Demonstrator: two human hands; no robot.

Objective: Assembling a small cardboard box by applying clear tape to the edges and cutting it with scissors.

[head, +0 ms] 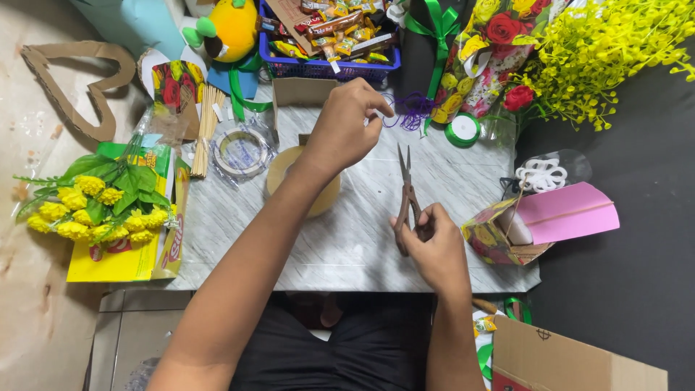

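Tape pulled out in the left hand, scissors ready in the right, over the grey marbled desk (347, 246).

Past the bunch of yellow artificial flowers on a yellow packet (101, 210) at the far left, your left hand (347, 127) is pinched narrow at the fingertips, above the wide roll of tan packing tape (318, 195) lying on the desk. I judge it holds a strip of clear tape, so keep that taut and level. Your right hand (434, 246) grips the brown-handled scissors (407, 195), blades up and nearly closed, resting near the desk's middle; open them fully and cut square, close to the pinch. The strip itself is too thin and clear to make out, your forearm covers part of the roll, and the cardboard box (572, 358) at lower right is cut off.
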